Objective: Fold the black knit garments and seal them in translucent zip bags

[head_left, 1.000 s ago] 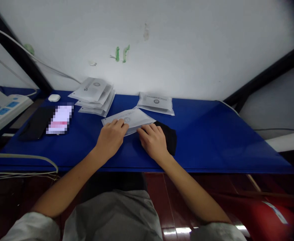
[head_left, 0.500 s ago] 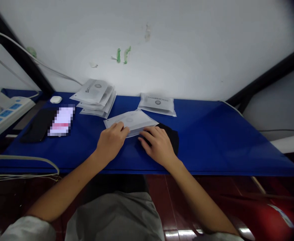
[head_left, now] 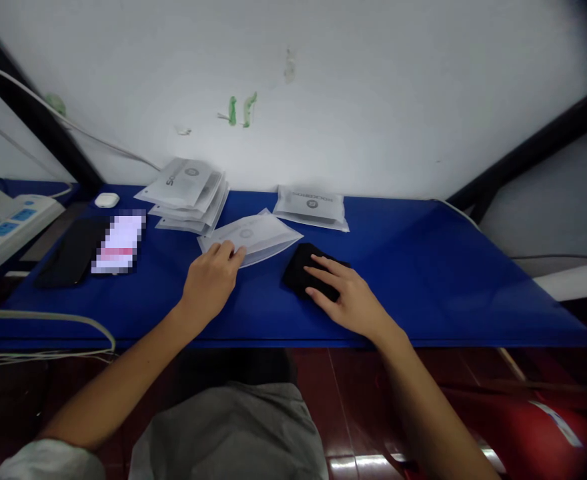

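Note:
My left hand (head_left: pixel 211 281) pinches the near edge of a frosted white plastic pouch (head_left: pixel 253 235) that lies on the blue table (head_left: pixel 423 280). My right hand (head_left: pixel 346 297) rests with fingers stretched flat on a folded black cloth (head_left: pixel 301 270) just right of the pouch. The pouch and the cloth lie apart, with a strip of blue table between them.
A fanned stack of similar pouches (head_left: pixel 186 190) lies at the back left, and another filled pouch (head_left: pixel 311 207) sits against the white wall. A phone (head_left: pixel 118 241), a black case (head_left: pixel 71 253), a white earbud case (head_left: pixel 107 199) and a power strip (head_left: pixel 3 223) lie at the left.
My right hand has moved right and toward me, off the pouch's mouth, onto the black cloth. The cloth now lies fully uncovered. My left hand drew the pouch slightly left.

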Motion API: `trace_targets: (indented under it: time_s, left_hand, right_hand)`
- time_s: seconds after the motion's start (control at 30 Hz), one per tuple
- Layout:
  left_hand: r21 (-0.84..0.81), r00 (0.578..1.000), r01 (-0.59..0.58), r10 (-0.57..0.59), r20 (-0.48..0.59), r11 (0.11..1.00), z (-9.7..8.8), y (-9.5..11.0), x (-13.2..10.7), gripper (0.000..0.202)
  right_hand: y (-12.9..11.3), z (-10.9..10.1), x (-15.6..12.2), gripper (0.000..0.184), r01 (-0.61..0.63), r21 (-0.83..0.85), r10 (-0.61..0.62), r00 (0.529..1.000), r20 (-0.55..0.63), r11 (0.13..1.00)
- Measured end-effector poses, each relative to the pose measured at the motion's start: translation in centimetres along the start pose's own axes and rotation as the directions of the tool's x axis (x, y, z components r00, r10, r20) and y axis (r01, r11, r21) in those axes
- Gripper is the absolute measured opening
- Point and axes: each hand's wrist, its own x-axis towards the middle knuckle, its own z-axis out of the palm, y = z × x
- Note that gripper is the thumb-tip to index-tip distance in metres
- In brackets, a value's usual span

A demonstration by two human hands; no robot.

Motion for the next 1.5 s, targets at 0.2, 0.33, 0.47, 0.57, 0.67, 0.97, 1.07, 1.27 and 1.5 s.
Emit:
trace_targets:
  time_s: [0.2, 0.33, 0.47, 0.57, 0.67, 0.97, 1.07, 1.27, 1.5]
  left_hand:
    - [-0.012, 1.0, 0.016, -0.016, -0.008, 1.0, 0.5, -0.1, 0.3, 0.032]
    - [-0.02, 1.0, 0.024, -0.024, -0.008, 1.0, 0.8, -0.2, 0.5, 0.032]
    - [-0.027, 0.999, 0.033, -0.033, -0.008, 0.999, 0.9, -0.4, 0.6, 0.032]
    - [-0.024, 1.0, 0.029, -0.029, -0.002, 0.999, 1.0, -0.5, 0.6, 0.033]
    - [-0.038, 1.0, 0.026, -0.026, 0.0, 0.999, 1.2, -0.6, 0.5, 0.033]
    - [-0.055, 0.999, 0.012, -0.014, -0.029, 0.998, 1.9, -0.7, 0.4, 0.03]
    - [-0.057, 0.999, 0.001, -0.004, -0.051, 0.998, 2.2, -0.7, 0.3, 0.029]
    - [-0.044, 0.998, -0.01, 0.008, -0.055, 0.999, 2.3, -0.8, 0.2, 0.028]
    - [-0.056, 0.999, -0.009, 0.006, -0.048, 0.998, 2.2, -0.7, 0.1, 0.027]
  right_hand:
    - [-4.2, 0.5, 0.4, 0.068, -0.097, -0.178, 0.114, 0.99, 0.086, 0.979]
    - [-5.4, 0.5, 0.6, 0.075, -0.059, -0.156, 0.075, 0.992, 0.098, 0.986]
    - [-4.9, 0.2, 0.5, 0.056, 0.056, -0.146, -0.052, 0.998, 0.03, 0.988]
    - [-4.2, 0.1, 0.3, 0.042, 0.143, -0.004, -0.142, 0.988, 0.066, 0.99]
    - [-3.9, -0.1, 0.1, 0.04, 0.136, 0.169, -0.156, 0.981, 0.112, 0.976]
    - [-4.9, -0.8, -1.0, 0.049, 0.117, 0.246, -0.173, 0.961, 0.218, 0.962]
    - [-5.1, -0.8, -1.3, 0.069, 0.117, 0.213, -0.174, 0.948, 0.268, 0.97]
    - [-5.8, 0.0, -1.2, 0.096, 0.115, 0.082, -0.134, 0.948, 0.288, 0.99]
    - [-6.2, -0.2, -1.5, 0.081, 0.211, 0.098, -0.229, 0.942, 0.244, 0.973]
